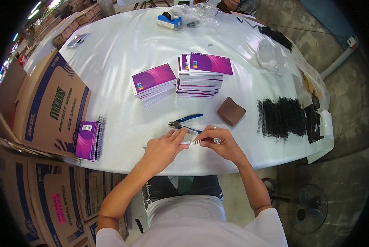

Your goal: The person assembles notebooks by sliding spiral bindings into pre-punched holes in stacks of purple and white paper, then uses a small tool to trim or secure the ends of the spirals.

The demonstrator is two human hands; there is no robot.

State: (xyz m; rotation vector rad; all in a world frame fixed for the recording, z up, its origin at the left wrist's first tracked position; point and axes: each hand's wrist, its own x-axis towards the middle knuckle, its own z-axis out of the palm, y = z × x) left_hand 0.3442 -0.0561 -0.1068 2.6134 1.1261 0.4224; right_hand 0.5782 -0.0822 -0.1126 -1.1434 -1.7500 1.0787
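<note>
Near the table's front edge, my left hand (pixel 164 146) is closed on a thin notepad (pixel 185 145), seen nearly edge-on and mostly hidden by the fingers. My right hand (pixel 221 142) pinches a dark wire spiral (pixel 194 142) at the pad's right end. Several loops show between the two hands. How far the spiral runs through the pad's holes is too small to tell. Just beyond my fingers lie blue-handled cutting pliers (pixel 188 118), jaws to the left. One of their handles is partly behind my hands.
Purple-covered notepads stand in a left stack (pixel 155 78) and a right stack (pixel 200 84). A brown block (pixel 231 112) lies right of the pliers, before black spirals (pixel 280 118). Spiral-bound pads (pixel 86 140) rest beside a carton (pixel 55 103); a tape dispenser (pixel 169 22) stands far back.
</note>
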